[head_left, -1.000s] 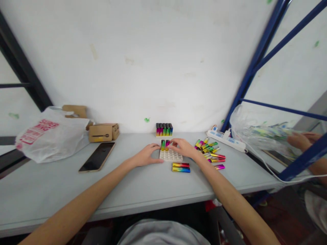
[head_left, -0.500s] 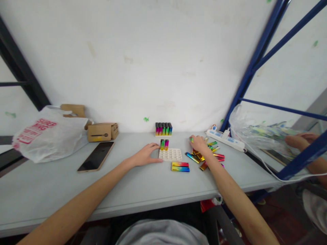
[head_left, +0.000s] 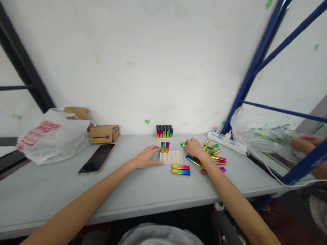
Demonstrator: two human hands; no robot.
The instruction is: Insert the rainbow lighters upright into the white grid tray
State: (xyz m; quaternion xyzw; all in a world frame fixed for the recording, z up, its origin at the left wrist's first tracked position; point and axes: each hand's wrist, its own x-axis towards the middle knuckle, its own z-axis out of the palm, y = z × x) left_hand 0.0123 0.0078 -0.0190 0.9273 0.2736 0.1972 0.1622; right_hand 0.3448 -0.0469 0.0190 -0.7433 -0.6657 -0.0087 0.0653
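A white lighter tray [head_left: 176,157] with rows of sockets lies on the table. Two lighters, one green [head_left: 162,147] and one pink and purple [head_left: 167,147], stand upright in its back left corner. My left hand [head_left: 146,157] rests at the tray's left edge, thumb by the front corner and fingers spread apart. In the fingertips of my right hand [head_left: 194,148] is a green lighter [head_left: 184,144], its end pointing left toward the tray. Beneath and beside that hand lies a loose pile of shiny coloured lighters [head_left: 214,151]. Two more lighters [head_left: 181,169] lie side by side in front of the tray.
A filled block of lighters [head_left: 164,131] stands against the wall. To the left are a phone [head_left: 97,158], a cardboard box [head_left: 104,134] and a white plastic bag [head_left: 52,136]. A power strip [head_left: 227,142] and blue shelf frame [head_left: 244,81] border the right side.
My right hand has moved slightly left, bringing a green lighter out of the pile. My left hand stays by the tray. The whole view has shifted slightly.
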